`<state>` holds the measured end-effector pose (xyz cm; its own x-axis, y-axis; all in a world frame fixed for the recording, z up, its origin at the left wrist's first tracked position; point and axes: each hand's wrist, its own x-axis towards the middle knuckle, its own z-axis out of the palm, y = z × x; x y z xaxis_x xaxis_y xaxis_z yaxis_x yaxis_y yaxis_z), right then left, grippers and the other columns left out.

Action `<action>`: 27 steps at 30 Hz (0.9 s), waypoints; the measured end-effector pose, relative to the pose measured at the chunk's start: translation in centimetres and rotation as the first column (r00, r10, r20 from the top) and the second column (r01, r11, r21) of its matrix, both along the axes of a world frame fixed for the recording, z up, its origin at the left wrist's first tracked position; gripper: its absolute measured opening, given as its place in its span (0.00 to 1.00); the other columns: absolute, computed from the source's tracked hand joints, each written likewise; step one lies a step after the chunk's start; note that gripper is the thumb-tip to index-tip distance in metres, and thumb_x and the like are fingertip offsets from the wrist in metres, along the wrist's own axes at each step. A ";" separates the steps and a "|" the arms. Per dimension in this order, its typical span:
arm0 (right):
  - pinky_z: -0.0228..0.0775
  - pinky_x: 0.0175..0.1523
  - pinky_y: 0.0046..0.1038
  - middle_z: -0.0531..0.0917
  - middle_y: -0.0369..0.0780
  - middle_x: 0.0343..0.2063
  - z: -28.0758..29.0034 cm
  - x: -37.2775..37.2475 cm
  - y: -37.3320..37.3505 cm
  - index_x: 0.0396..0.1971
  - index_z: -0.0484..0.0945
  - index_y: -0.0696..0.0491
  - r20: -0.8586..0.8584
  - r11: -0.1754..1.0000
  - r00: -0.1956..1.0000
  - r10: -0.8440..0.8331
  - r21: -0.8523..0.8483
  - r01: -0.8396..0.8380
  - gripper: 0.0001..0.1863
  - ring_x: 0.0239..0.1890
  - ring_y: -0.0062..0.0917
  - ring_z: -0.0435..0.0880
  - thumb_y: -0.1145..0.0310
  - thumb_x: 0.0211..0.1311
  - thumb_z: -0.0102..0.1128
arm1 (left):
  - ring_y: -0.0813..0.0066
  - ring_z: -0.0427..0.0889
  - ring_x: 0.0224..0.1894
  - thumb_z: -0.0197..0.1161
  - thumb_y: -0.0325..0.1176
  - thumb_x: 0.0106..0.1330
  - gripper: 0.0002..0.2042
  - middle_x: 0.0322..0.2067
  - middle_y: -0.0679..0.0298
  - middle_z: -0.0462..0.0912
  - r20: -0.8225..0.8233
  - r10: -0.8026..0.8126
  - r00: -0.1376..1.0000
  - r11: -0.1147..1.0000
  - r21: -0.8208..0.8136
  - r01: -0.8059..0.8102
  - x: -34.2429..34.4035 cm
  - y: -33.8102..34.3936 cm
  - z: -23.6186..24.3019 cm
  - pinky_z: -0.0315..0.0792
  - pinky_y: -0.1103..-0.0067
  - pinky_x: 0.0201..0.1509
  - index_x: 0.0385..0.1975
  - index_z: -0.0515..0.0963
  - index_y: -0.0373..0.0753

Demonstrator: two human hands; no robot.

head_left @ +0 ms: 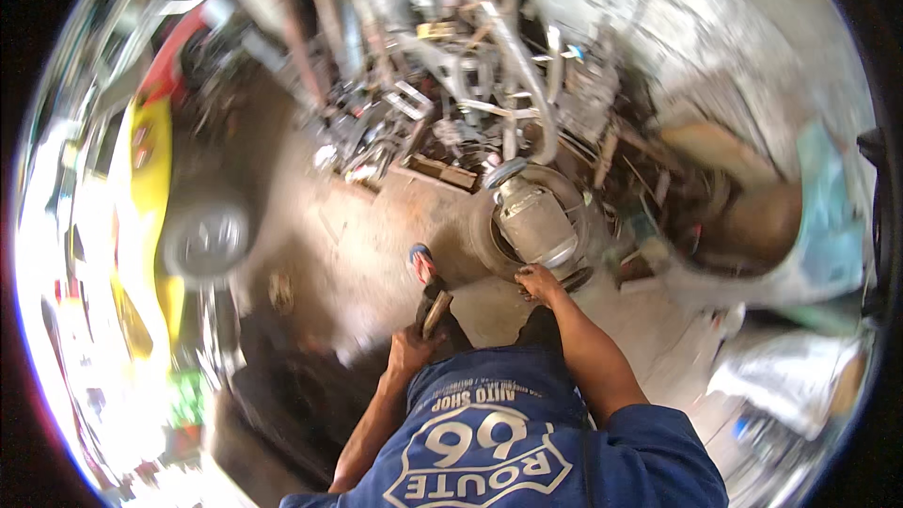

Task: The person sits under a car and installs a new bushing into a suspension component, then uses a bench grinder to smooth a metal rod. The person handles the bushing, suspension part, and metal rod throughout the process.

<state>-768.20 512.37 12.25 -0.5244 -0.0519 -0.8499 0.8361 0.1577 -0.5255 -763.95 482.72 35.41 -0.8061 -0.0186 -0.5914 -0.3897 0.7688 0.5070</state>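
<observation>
My left hand [411,350] is closed around a short brown bar-shaped thing [435,314] that looks like wood or rusty metal, held in front of my left thigh. My right hand [537,284] reaches forward with curled fingers, close to the lower edge of a tyre [485,243]. What those fingers hold, if anything, I cannot make out. A dull metal canister-like part [534,223] with a rounded top lies tilted on the tyre, just beyond my right hand. Motion blur softens the details.
A jumbled heap of metal parts [451,122] and pipes fills the far side along a block wall [743,28]. On the left stands a yellow car [143,216] with a wheel [209,239]. A pale blue body panel [828,216] and a white sack [785,376] lie right.
</observation>
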 end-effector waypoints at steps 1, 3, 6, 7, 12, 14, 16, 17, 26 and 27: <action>0.79 0.38 0.37 0.87 0.45 0.37 -1.9 0.1 -2.3 0.53 0.79 0.56 0.038 0.995 0.995 -0.096 0.034 0.095 0.22 0.34 0.35 0.86 0.58 0.65 0.63 | 0.62 0.85 0.27 0.74 0.48 0.59 0.25 0.28 0.47 0.85 -0.054 -0.120 0.991 0.992 -0.033 0.118 -2.0 -2.4 -0.8 0.77 0.66 0.34 0.41 0.82 0.28; 0.79 0.46 0.39 0.87 0.48 0.45 -4.7 -0.3 -4.3 0.57 0.76 0.57 0.130 0.960 0.966 -0.224 0.199 0.196 0.26 0.43 0.41 0.86 0.56 0.65 0.63 | 0.65 0.82 0.25 0.74 0.49 0.58 0.25 0.27 0.47 0.85 -0.005 -0.276 0.961 0.957 -0.092 0.275 -6.5 -6.5 -1.7 0.77 0.67 0.33 0.39 0.82 0.29; 0.69 0.64 0.41 0.73 0.50 0.65 -8.2 0.3 -9.7 0.68 0.67 0.55 0.035 0.861 0.939 -0.343 0.411 0.299 0.35 0.64 0.41 0.74 0.51 0.67 0.58 | 0.72 0.80 0.23 0.75 0.48 0.58 0.23 0.24 0.53 0.84 0.142 -0.286 0.948 0.952 -0.068 0.298 -11.0 -13.0 0.2 0.76 0.70 0.31 0.37 0.82 0.30; 0.71 0.58 0.39 0.75 0.48 0.60 -9.8 -0.4 -10.3 0.65 0.69 0.55 -0.005 0.821 0.917 -0.398 0.445 0.358 0.32 0.57 0.39 0.75 0.52 0.67 0.58 | 0.74 0.80 0.23 0.75 0.47 0.58 0.22 0.23 0.54 0.83 0.148 -0.329 0.933 0.934 -0.093 0.345 -13.5 -14.2 0.1 0.75 0.71 0.30 0.37 0.82 0.31; 0.78 0.33 0.31 0.83 0.39 0.42 -17.8 -2.8 -11.5 0.54 0.77 0.53 0.179 0.321 0.307 -0.934 0.048 0.946 0.22 0.32 0.28 0.79 0.55 0.66 0.59 | 0.64 0.84 0.22 0.75 0.45 0.58 0.19 0.19 0.52 0.81 0.118 -0.541 0.833 0.816 -0.166 0.553 -20.6 -18.8 0.9 0.74 0.67 0.28 0.32 0.81 0.32; 0.78 0.35 0.32 0.83 0.40 0.43 -19.4 -3.0 -11.8 0.53 0.77 0.54 0.208 0.261 0.250 -0.946 0.024 0.965 0.24 0.34 0.29 0.80 0.53 0.66 0.59 | 0.67 0.83 0.20 0.75 0.43 0.58 0.18 0.17 0.53 0.81 0.152 -0.556 0.817 0.795 -0.188 0.576 -22.5 -18.9 0.8 0.74 0.69 0.26 0.31 0.81 0.31; 0.78 0.37 0.33 0.84 0.41 0.43 -19.9 -3.2 -12.0 0.53 0.78 0.54 0.236 0.210 0.203 -0.950 0.002 0.978 0.26 0.37 0.31 0.81 0.50 0.66 0.59 | 0.69 0.82 0.18 0.75 0.41 0.59 0.17 0.17 0.55 0.80 0.310 -0.410 0.858 0.801 -0.327 0.501 -24.4 -18.5 1.0 0.74 0.71 0.24 0.30 0.80 0.30; 0.78 0.38 0.34 0.84 0.41 0.43 -20.0 -3.2 -12.2 0.53 0.78 0.55 0.243 0.185 0.181 -0.953 -0.006 0.983 0.27 0.38 0.31 0.81 0.49 0.65 0.58 | 0.69 0.82 0.17 0.75 0.40 0.59 0.17 0.16 0.56 0.80 0.310 -0.411 0.857 0.822 -0.280 0.495 -25.2 -18.0 0.9 0.73 0.71 0.23 0.29 0.80 0.30; 0.78 0.47 0.40 0.86 0.46 0.45 -12.9 -6.5 -12.8 0.53 0.79 0.59 0.251 0.262 0.284 -0.925 -0.116 0.958 0.37 0.48 0.37 0.84 0.37 0.63 0.57 | 0.74 0.77 0.13 0.75 0.41 0.60 0.18 0.14 0.61 0.77 0.251 -0.791 0.557 0.561 -0.064 0.825 -36.6 -11.3 -2.8 0.69 0.74 0.19 0.29 0.77 0.31; 0.78 0.48 0.41 0.86 0.46 0.45 -10.4 -8.0 -13.4 0.53 0.79 0.59 0.209 0.319 0.347 -0.915 -0.154 0.935 0.38 0.49 0.37 0.84 0.36 0.63 0.56 | 0.73 0.76 0.13 0.75 0.41 0.60 0.18 0.14 0.62 0.76 0.313 -0.696 0.646 0.670 -0.042 0.741 -37.7 -10.4 -3.2 0.69 0.73 0.18 0.29 0.77 0.31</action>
<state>-776.20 498.99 1.84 -0.2934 0.2518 -0.9222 0.3981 -0.8449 -0.3574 -801.61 472.29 32.18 -0.4280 0.3957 -0.8126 0.2266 0.9173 0.3273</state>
